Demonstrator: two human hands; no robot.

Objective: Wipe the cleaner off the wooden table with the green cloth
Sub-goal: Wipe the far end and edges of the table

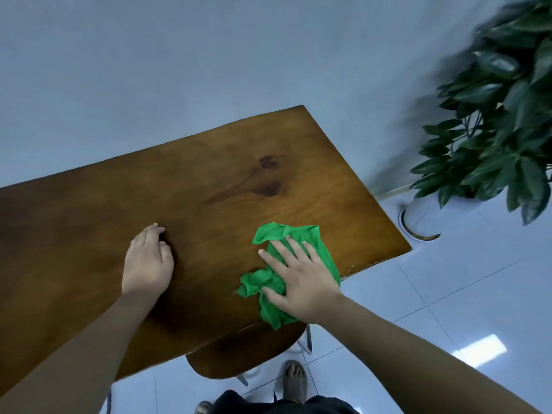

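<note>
A wooden table (209, 162) stands against a pale blue wall (179, 55) on a white tiled floor (448, 294). Open floor lies past the table's right end, with a potted plant (501, 130) beyond. A crumpled green cloth (277, 233) lies by the table's near right corner, its length running from the near edge toward the wall. The right hand (301, 279) presses it, fingers spread flat. The left hand (148, 261) rests mid-table, loosely curled, holding nothing.

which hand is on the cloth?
The right hand, fingers spread flat on the green cloth. The left hand rests on the bare table, away from the cloth.
</note>
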